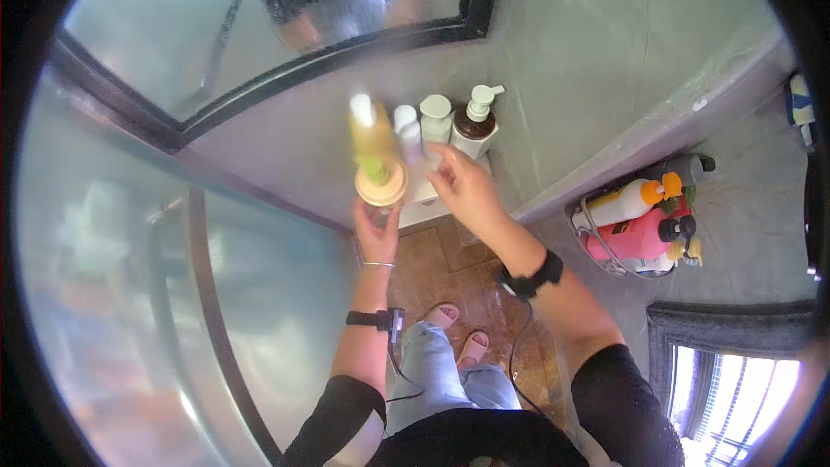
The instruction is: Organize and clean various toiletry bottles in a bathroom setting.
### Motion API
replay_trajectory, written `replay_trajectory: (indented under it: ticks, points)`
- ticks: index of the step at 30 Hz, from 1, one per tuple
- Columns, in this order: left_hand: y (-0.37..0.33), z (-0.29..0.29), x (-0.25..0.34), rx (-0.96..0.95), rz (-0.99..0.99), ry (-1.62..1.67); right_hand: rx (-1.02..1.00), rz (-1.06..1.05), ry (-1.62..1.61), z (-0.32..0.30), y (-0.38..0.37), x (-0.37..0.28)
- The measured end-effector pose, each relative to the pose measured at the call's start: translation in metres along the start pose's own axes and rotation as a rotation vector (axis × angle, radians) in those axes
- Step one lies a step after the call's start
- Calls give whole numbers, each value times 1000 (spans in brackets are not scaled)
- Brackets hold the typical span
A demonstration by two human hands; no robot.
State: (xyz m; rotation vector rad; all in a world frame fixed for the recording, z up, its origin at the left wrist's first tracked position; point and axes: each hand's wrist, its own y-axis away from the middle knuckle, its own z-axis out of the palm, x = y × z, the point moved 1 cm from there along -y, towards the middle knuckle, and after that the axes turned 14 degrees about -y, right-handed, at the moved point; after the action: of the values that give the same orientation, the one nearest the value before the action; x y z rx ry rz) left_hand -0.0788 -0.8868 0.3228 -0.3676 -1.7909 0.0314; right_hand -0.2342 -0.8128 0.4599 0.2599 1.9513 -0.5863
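Note:
At the wall shelf, my left hand (377,232) is closed round the base of a round cream-coloured container (381,194), its fingers and thumb gripping it from below. Something green (373,168) shows on top of the container, blurred. Just beyond stands a yellowish bottle with a white cap (363,110), also smeared. My right hand (462,180) hovers over the shelf front with fingers bent and thumb apart, nothing visible in them. Nearest to its fingertips are a pale purple-white bottle (410,138), a white pump bottle (436,124) and a brown-and-white pump bottle (475,125).
A white shelf (424,212) carries the bottles below a black-framed mirror (346,56). Frosted glass with a metal edge (212,294) rises at left. On the right wall, a wire rack (592,229) holds several bottles, including a pink one (629,235). A window (743,398) is lower right.

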Motion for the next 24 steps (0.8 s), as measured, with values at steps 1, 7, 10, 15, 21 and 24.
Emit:
replay_trajectory:
  ticks: [1,7,10,15,21,24]
  points:
    - [4,0,1,-10,-4,8,10,-8,-16,5,-13,2]
    - [-1,-18,8,-73,-46,57,-120,175,-146,32,30,1]
    - [-7,-6,6,-124,-43,-10,-156,295,-209,18,104,21]
    - [-4,41,33,-277,44,-30,-49,733,-144,-58,236,52]
    - [7,96,44,-290,133,-111,294,912,41,-147,362,32]
    - [7,111,49,-254,166,-45,451,910,162,-172,438,32]
